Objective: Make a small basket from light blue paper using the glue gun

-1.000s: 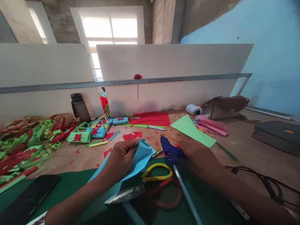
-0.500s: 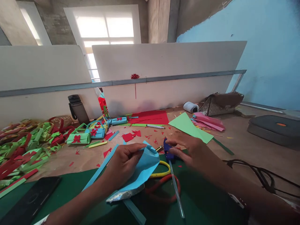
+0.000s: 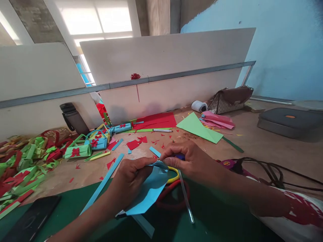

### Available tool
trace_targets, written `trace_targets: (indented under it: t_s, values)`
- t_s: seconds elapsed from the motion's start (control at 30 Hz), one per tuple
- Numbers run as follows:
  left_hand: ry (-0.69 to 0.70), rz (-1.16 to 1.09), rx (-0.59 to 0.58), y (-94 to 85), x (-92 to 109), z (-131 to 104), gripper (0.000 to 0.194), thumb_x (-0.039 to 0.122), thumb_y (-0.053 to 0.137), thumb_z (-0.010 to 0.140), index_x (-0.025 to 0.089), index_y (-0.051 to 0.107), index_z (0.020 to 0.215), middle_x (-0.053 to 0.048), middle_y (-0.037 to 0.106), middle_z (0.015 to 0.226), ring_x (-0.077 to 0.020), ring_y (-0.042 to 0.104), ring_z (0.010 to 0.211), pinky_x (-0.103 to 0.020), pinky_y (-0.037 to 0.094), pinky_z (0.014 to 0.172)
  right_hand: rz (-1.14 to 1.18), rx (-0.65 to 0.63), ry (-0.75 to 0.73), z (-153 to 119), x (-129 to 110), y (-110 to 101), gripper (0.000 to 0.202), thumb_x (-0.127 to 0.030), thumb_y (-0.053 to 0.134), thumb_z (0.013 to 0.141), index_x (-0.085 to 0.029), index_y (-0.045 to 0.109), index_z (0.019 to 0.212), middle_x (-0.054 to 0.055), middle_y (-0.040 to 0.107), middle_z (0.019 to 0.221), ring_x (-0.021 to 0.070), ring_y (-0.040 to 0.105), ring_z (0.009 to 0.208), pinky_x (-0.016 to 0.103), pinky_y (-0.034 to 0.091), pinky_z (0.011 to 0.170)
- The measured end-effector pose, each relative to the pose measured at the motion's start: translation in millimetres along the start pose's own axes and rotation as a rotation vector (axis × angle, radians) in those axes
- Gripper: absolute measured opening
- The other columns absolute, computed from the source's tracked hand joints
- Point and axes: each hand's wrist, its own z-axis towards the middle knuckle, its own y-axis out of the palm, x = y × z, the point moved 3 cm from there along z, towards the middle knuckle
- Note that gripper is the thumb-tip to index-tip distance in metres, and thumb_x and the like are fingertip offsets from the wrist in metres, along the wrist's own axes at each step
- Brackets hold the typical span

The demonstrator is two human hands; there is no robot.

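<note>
My left hand (image 3: 132, 179) pinches a folded light-blue paper piece (image 3: 148, 193) by its upper edge. Fingers of my right hand (image 3: 181, 158) are closed on the far corner of that same paper. Behind the right hand, a bit of a blue glue gun (image 3: 180, 156) shows, mostly hidden. A clear glue stick (image 3: 186, 200) runs from it toward me. Scissors with yellow and red handles (image 3: 174, 175) lie under the paper. Two blue paper strips rest nearby, one long strip (image 3: 104, 181) left of the paper and one short strip (image 3: 143, 226) below it.
At left are a black phone (image 3: 34, 216), a heap of green and red paper pieces (image 3: 27, 171), small paper bags with red bows (image 3: 78, 151) and a dark bottle (image 3: 74, 119). Green paper (image 3: 199, 129), a handbag (image 3: 230, 101), a grey case (image 3: 287, 122) and black cords (image 3: 274, 174) lie right.
My right hand has left the glue gun and moved left to pinch the blue paper's corner. The view has shifted slightly, and a patterned sleeve now shows at right.
</note>
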Motion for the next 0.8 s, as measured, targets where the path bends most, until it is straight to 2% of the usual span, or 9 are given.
trace_targets:
  t_s: [0.1, 0.23, 0.57, 0.8]
  values:
    - [0.045, -0.003, 0.000, -1.0, 2.6, 0.7, 0.027, 0.021, 0.046, 0.088, 0.018, 0.070, 0.101, 0.000, 0.068, 0.066, -0.0094, 0.056, 0.053, -0.015, 0.042, 0.051, -0.036, 0.004, -0.021, -2.5, 0.7, -0.4, 0.012, -0.014, 0.058, 0.080, -0.017, 0.069, 0.077, -0.003, 0.062, 0.068, 0.0083, 0.052, 0.064, 0.019, 0.038, 0.058]
    - [0.089, -0.027, -0.021, -1.4, 6.7, 1.6, 0.027, 0.018, 0.046, 0.088, 0.019, 0.069, 0.102, 0.000, 0.071, 0.072, -0.0107, 0.063, 0.061, -0.015, 0.046, 0.058, -0.044, 0.014, -0.074, -3.2, 0.5, 0.4, 0.014, -0.016, 0.055, 0.083, -0.016, 0.069, 0.079, -0.003, 0.061, 0.067, 0.0085, 0.052, 0.062, 0.019, 0.038, 0.057]
    - [0.110, 0.088, -0.027, 1.1, 2.6, 0.1, 0.030, 0.013, 0.046, 0.086, 0.019, 0.068, 0.104, -0.002, 0.074, 0.084, -0.0124, 0.067, 0.069, -0.016, 0.048, 0.061, -0.085, 0.037, -0.111, -6.4, -0.6, 1.8, 0.009, -0.011, 0.061, 0.079, -0.017, 0.068, 0.080, -0.003, 0.063, 0.073, 0.0090, 0.056, 0.069, 0.021, 0.041, 0.064]
    - [0.133, 0.160, -0.025, 1.9, 1.4, -1.2, 0.033, 0.010, 0.046, 0.085, 0.022, 0.067, 0.107, -0.001, 0.073, 0.090, -0.0128, 0.068, 0.076, -0.016, 0.049, 0.067, -0.184, 0.077, -0.320, -9.2, -2.5, 5.5, 0.012, -0.006, 0.059, 0.079, -0.015, 0.066, 0.083, 0.001, 0.066, 0.077, 0.0111, 0.058, 0.072, 0.023, 0.045, 0.068]
